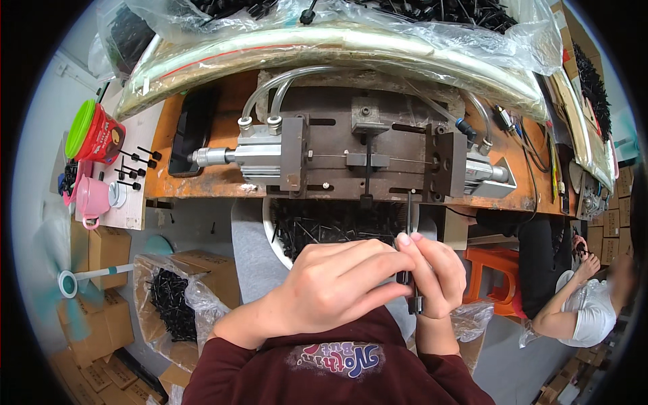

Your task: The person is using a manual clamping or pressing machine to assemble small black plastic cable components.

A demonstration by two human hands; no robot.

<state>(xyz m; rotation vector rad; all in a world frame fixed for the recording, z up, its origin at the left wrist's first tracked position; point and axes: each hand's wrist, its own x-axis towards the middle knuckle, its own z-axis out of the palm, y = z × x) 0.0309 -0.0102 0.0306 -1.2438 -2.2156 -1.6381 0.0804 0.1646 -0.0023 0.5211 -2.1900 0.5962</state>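
My right hand (440,277) holds a thin black rod with a knobbed end (415,305) upright, the knob pointing down toward me. My left hand (331,280) reaches across with thumb and fingers pinched on the same rod, just above the knob; the fingers hide part of the shaft. Beyond my hands stands a metal clamping fixture (331,179), with an air cylinder (260,158) at the left and another cylinder (478,172) at the right. A similar black rod (368,169) lies across the fixture's middle block, pointing toward me.
Below the bench edge, a round tub (317,223) holds many black rods. A phone (190,138) lies left of the fixture. Red tub (101,135), pink cup (93,197) and loose rods stand farther left. At right, a person (580,297) sits by an orange stool (491,273).
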